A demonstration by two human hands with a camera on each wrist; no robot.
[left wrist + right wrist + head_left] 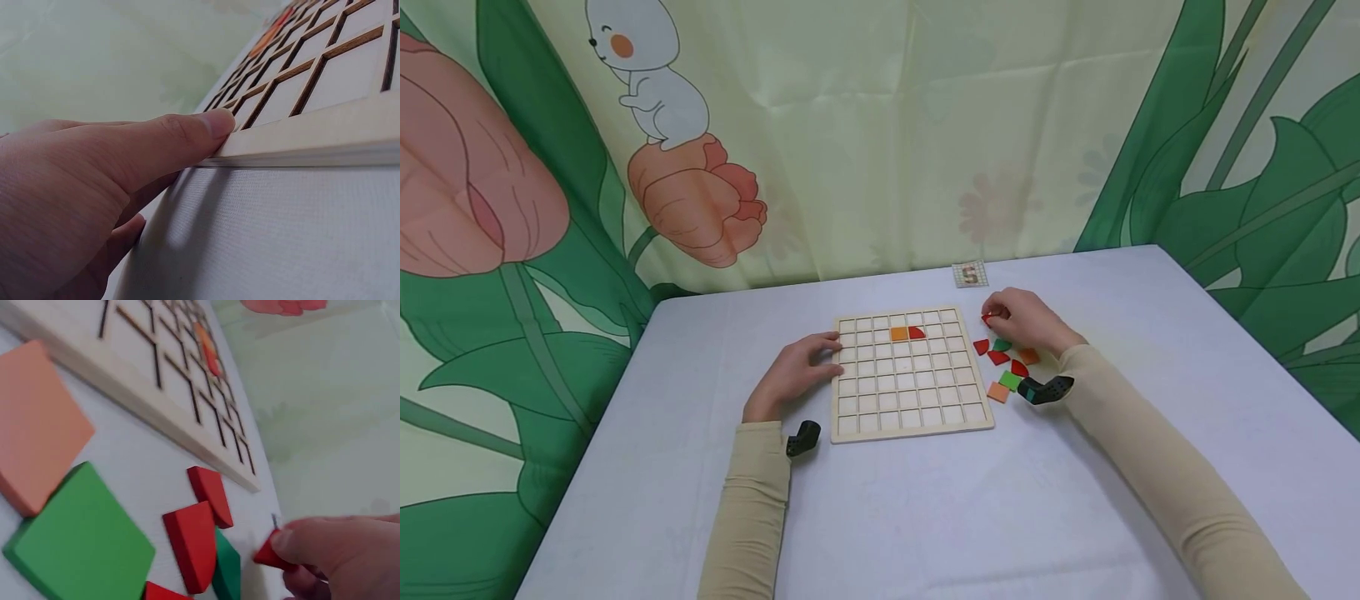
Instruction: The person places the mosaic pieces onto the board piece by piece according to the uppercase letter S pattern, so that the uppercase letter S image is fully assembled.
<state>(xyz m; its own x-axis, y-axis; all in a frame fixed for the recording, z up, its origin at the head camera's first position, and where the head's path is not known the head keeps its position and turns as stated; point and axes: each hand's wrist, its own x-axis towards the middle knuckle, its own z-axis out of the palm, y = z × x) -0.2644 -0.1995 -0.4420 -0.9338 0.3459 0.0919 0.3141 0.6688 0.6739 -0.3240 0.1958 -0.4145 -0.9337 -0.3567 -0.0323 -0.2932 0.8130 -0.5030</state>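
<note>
One orange tile (899, 333) and one red tile (916, 332) sit adjacent in board (910, 434) | left hand (796, 371): fingers spread, touching board's left edge, likely steadying it | right hand (1026, 319): pinching red piece (267, 555) beside board | loose pieces (998, 357) nearby, presumably for easy reach

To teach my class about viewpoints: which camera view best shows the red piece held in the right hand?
The right wrist view: the red piece appears larger there, though the right hand partly covers it. The head view shows only a small red bit of it; the left wrist view doesn't show it.
</note>
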